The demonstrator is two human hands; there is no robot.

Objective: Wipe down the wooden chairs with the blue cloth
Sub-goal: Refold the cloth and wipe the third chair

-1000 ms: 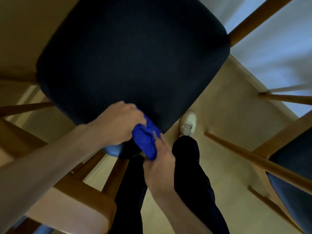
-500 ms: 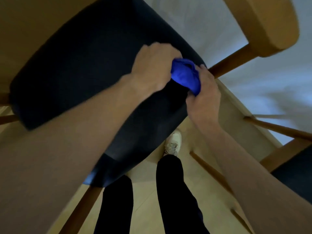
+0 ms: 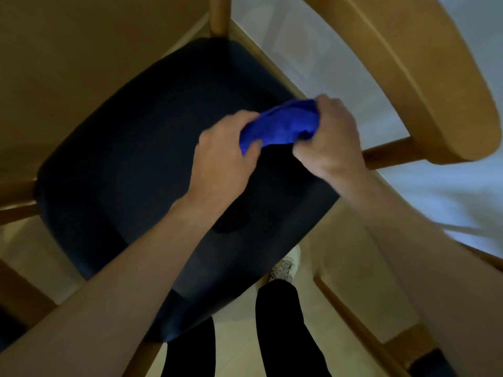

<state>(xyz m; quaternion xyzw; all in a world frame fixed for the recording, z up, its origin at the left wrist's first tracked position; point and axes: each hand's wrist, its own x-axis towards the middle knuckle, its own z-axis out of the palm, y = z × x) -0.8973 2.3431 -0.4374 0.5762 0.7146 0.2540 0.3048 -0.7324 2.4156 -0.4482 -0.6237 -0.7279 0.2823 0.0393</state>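
Pale flooring (image 3: pixel 239 357) and a white wall (image 3: pixel 304 42) frame a downward view onto a wooden chair (image 3: pixel 424 77) with a dark padded seat (image 3: pixel 130 164). Above the far right part of that seat, the blue cloth (image 3: pixel 281 126) is held bunched between both hands. Its left end is gripped by the left hand (image 3: pixel 223 159), whose fingers are curled round the fabric with the thumb beneath it. Its right end is gripped by the right hand (image 3: pixel 329 140), fingers folded over the top edge; both grips are closed on the cloth. Whether the cloth touches the seat cannot be told. Both bare forearms reach in from the near edge, the left crossing over the seat.

A curved wooden backrest is seen at the far right, joined to the seat by a round post (image 3: pixel 389 156) just right of the right hand; another post (image 3: pixel 219 14) rises at the far edge. Near the seat's front, two legs in dark trousers (image 3: pixel 283 336) and a white shoe (image 3: pixel 285 265) are seen on the floor. A second wooden frame (image 3: pixel 351 317) lies at the near right.
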